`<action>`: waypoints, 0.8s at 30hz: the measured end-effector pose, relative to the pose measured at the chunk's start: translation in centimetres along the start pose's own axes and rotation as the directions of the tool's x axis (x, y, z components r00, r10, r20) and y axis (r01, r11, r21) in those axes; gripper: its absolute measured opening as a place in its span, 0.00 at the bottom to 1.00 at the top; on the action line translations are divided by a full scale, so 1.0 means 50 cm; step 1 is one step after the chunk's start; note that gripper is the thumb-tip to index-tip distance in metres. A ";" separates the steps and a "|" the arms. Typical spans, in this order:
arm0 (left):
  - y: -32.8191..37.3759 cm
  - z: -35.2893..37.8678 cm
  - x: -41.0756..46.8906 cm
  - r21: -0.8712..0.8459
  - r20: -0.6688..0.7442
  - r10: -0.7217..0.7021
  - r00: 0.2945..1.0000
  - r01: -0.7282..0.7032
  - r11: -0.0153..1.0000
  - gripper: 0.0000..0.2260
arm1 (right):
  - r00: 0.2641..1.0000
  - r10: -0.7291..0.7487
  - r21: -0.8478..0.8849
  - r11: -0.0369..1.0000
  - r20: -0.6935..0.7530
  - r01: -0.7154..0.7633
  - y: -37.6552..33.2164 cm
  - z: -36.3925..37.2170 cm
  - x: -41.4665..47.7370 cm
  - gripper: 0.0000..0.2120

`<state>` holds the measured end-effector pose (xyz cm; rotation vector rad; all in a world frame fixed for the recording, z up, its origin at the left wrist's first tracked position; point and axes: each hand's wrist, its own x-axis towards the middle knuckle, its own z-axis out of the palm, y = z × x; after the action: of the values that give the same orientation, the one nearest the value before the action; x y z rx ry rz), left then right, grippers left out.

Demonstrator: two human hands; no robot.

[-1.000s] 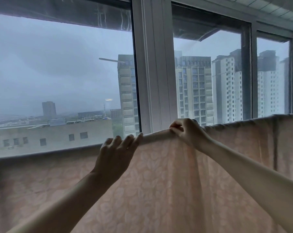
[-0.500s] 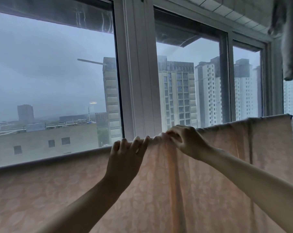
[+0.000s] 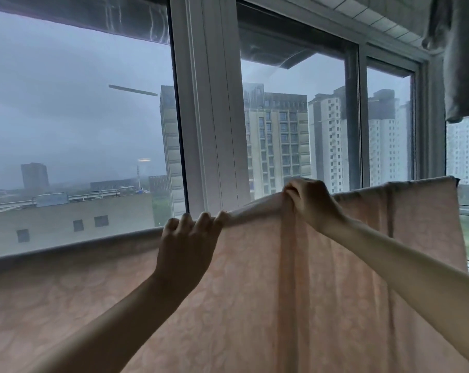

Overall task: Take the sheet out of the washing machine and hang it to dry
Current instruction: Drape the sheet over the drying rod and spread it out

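gripping the hung sheet top edge: left hand, right hand

Right hand has slid along the sheet's top edge away from the left hand, so the gap between them is wider and the edge tauter.

Dull grey daylight comes through the window, so everything on my side of it is backlit: my left hand and right hand show dark, the sheet glows softly. Faint reflections streak the top of the window, and its frame bows toward the picture's edges.
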<state>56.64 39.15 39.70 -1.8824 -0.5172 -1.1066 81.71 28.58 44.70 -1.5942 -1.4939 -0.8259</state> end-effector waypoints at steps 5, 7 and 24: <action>0.048 0.002 0.036 -0.016 0.062 0.005 0.998 -0.004 1.000 0.21 | 0.994 -0.096 0.014 0.995 0.057 0.095 0.021 -0.007 -0.021 0.05; 0.070 0.010 0.051 -0.016 0.076 0.006 0.997 -0.004 1.000 0.22 | 0.984 -0.161 0.081 0.985 0.076 0.155 0.030 -0.017 -0.024 0.04; 0.075 0.014 0.043 0.076 0.118 -0.017 0.993 0.008 0.997 0.20 | 0.969 -0.229 0.199 0.958 0.096 0.206 0.112 -0.020 -0.013 0.06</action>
<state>60.71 37.56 39.60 -1.8888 -0.6298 -0.9734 87.28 27.41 44.00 -1.3757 -1.8015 -0.6956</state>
